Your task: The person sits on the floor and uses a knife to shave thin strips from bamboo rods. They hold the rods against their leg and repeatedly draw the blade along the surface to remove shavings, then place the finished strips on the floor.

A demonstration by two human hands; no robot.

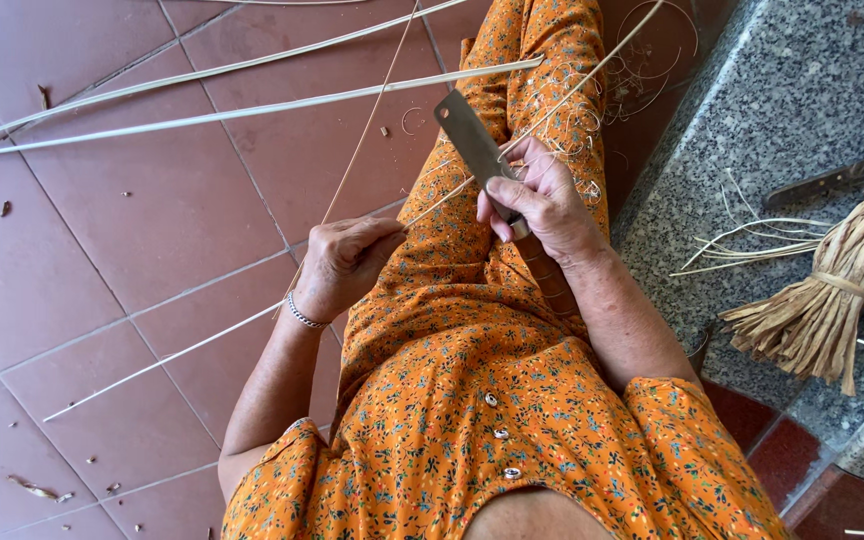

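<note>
My right hand (542, 200) is clenched around the handle of a knife (474, 147), thumb laid along the flat of the blade; the blade points up and away from me, its squared tip over my lap. My left hand (344, 262) pinches a thin cane strip (447, 193) between thumb and fingers, so that grip is closed on the strip too; a bracelet (302, 313) sits on that wrist. The strip runs from my left hand up under the blade and on past my right knee, and behind my left hand it trails down to the floor (132, 230); the blade's edge meets the strip just beside my right thumb. I am sitting, and my orange dress (472, 400) lies under both hands; pale curled shavings (577, 120) are scattered on the cloth over my leg and on the tiles beyond it. Two longer, wider strips (252, 105) lie across the floor to my left, well apart from my hands. To my right is a grey stone step (752, 130); on it lie a bundle of dried fibre (832, 290), some loose slivers (752, 245), and a second knife (832, 180).
</note>
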